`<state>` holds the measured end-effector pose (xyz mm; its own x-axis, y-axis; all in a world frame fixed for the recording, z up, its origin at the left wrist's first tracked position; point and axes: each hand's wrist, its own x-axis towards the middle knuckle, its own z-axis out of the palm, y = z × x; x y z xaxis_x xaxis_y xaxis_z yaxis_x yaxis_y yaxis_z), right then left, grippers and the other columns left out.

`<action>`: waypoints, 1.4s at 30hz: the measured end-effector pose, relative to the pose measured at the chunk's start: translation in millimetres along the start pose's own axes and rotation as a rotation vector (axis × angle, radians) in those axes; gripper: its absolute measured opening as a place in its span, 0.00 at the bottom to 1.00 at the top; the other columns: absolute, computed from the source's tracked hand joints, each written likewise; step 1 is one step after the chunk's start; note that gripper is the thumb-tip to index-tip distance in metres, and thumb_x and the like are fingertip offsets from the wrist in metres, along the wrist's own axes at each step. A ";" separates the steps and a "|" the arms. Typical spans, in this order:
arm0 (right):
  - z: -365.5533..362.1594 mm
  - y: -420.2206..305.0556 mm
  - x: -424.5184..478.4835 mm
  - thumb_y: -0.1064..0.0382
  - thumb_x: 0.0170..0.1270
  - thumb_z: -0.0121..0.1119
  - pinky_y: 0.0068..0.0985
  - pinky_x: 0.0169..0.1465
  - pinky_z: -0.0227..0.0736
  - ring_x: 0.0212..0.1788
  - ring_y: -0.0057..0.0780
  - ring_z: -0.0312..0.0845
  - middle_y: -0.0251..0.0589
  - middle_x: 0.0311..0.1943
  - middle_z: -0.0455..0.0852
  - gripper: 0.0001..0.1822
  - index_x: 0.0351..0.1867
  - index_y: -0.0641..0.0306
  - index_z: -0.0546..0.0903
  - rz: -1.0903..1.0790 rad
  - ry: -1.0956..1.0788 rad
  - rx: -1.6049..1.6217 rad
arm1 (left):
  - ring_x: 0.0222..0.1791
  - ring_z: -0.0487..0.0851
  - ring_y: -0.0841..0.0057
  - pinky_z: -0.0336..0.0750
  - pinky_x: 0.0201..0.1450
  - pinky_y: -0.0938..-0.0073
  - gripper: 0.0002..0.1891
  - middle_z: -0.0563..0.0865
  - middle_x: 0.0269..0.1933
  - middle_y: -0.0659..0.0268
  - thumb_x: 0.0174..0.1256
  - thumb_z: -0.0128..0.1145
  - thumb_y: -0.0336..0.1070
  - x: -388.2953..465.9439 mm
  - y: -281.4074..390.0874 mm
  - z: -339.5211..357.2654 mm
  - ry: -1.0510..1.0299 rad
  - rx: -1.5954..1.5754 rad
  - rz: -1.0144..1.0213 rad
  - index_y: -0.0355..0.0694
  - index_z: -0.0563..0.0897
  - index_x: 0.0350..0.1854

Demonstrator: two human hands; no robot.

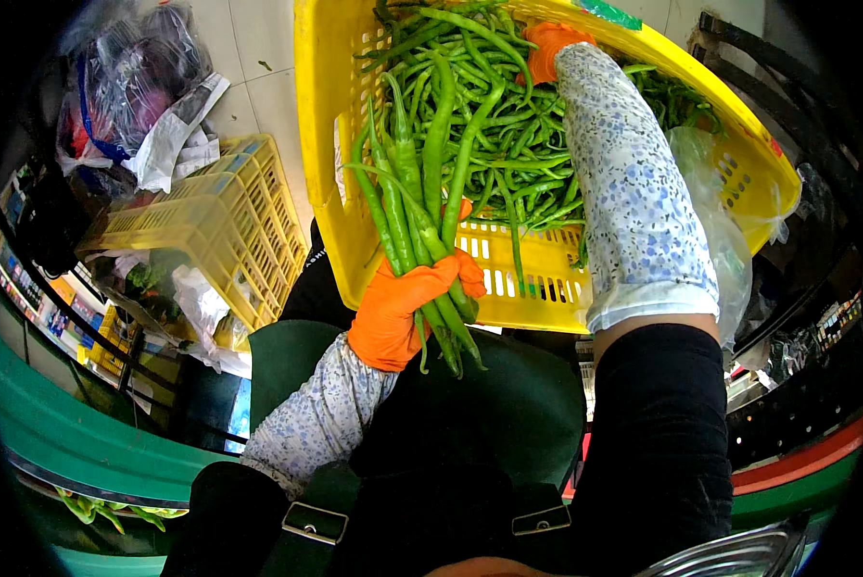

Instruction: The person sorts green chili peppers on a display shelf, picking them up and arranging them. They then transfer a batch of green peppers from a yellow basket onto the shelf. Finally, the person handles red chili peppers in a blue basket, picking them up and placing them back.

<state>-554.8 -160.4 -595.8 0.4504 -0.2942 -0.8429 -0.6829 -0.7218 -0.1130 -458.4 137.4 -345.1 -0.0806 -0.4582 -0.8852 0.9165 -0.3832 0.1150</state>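
My left hand [402, 310], in an orange glove, is shut around a bunch of long green chili peppers [410, 195]. The bunch stands out above the near left part of a yellow plastic crate [489, 314]. Inside the crate lies a heap of loose green chili peppers [504, 137]. My right hand [550, 50], gloved in orange too, reaches into the far side of the heap. Its fingers are partly hidden by peppers, so I cannot tell whether they grip any. Floral sleeve covers are on both forearms.
A paler yellow crate [251, 231] with vegetables and plastic wrapping stands to the left on the tiled floor. Beyond it lies a bundle in clear plastic [143, 86]. A clear plastic bag [713, 238] hangs at the crate's right rim. Dark metal frames [770, 79] stand on the right.
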 end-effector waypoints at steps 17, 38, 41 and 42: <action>63.1 0.0 -41.5 0.47 0.51 0.78 0.42 0.61 0.78 0.59 0.54 0.83 0.57 0.55 0.87 0.40 0.64 0.63 0.76 -0.279 0.115 0.502 | 0.42 0.86 0.71 0.86 0.45 0.66 0.35 0.86 0.43 0.59 0.76 0.59 0.39 4.5 1.3 1.8 0.041 0.005 0.078 0.41 0.62 0.81; 9.7 -4.1 -376.3 0.71 0.45 0.76 0.39 0.57 0.79 0.53 0.50 0.84 0.50 0.51 0.87 0.42 0.69 0.58 0.75 0.050 0.688 0.574 | 0.43 0.90 0.67 0.86 0.48 0.67 0.26 0.88 0.47 0.56 0.69 0.63 0.30 6.0 -28.5 -23.9 0.210 0.130 0.378 0.34 0.75 0.69; 3.9 -7.5 -411.3 0.72 0.55 0.74 0.33 0.62 0.79 0.57 0.37 0.85 0.44 0.57 0.87 0.36 0.68 0.59 0.75 0.111 0.583 1.054 | 0.45 0.89 0.66 0.86 0.49 0.65 0.19 0.89 0.46 0.56 0.69 0.65 0.31 -20.7 -34.7 -16.0 0.227 0.149 0.382 0.32 0.79 0.60; 2.3 -6.2 -419.7 0.71 0.58 0.73 0.31 0.61 0.79 0.57 0.33 0.85 0.41 0.56 0.88 0.34 0.68 0.59 0.75 0.078 0.541 1.281 | 0.45 0.89 0.68 0.86 0.48 0.66 0.18 0.88 0.46 0.57 0.70 0.65 0.34 -29.5 -35.9 -12.1 0.237 0.164 0.402 0.34 0.80 0.58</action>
<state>-740.9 -30.9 -242.5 0.3501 -0.7221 -0.5966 -0.6294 0.2904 -0.7208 -484.1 174.4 -328.6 0.3758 -0.4083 -0.8319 0.7814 -0.3431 0.5213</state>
